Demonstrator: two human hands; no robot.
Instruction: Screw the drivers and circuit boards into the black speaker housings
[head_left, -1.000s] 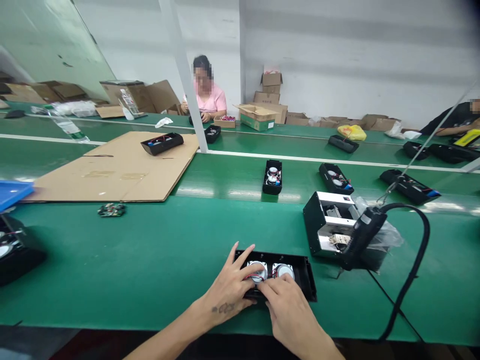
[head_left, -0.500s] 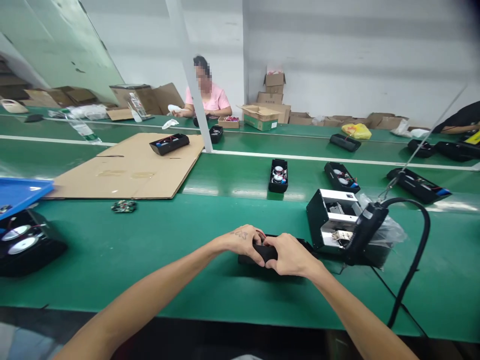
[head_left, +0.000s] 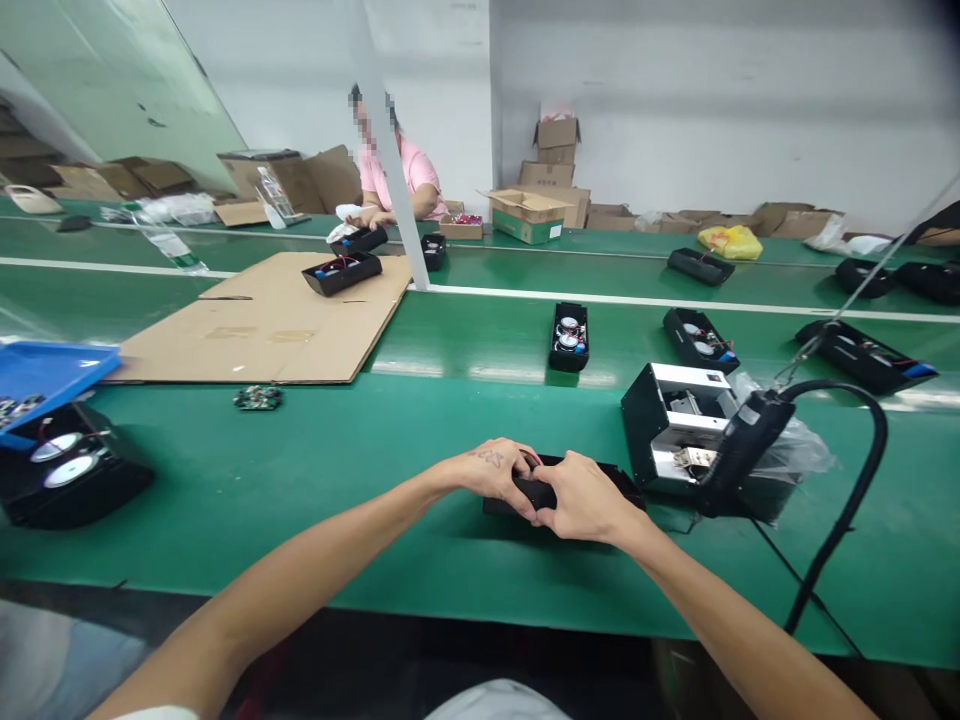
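Observation:
A black speaker housing [head_left: 619, 482] lies on the green bench in front of me, largely covered by my hands. My left hand [head_left: 499, 472] grips its left part, thumb along the near wall and fingers bent over into the inside. My right hand [head_left: 581, 500] holds the same housing just to the right, its thumb and fingertips nearly meeting the left thumb. What the fingertips touch inside is hidden. Right of the hands stands a black-and-silver machine [head_left: 634, 425], and a black screwdriver-like tool [head_left: 742, 450] hangs on a wire before it.
Flat cardboard [head_left: 255, 340] lies at back left, with a circuit board [head_left: 257, 398] nearby. A blue tray [head_left: 67, 365] overlaps a speaker housing [head_left: 82, 490] at left. More housings [head_left: 568, 338] sit along the belt. A co-worker [head_left: 409, 180] in pink sits across, behind a white post [head_left: 397, 200].
My view has shifted slightly. Both hands keep their hold on the housing with little movement. The co-worker has leaned left and now has a black housing at their hands.

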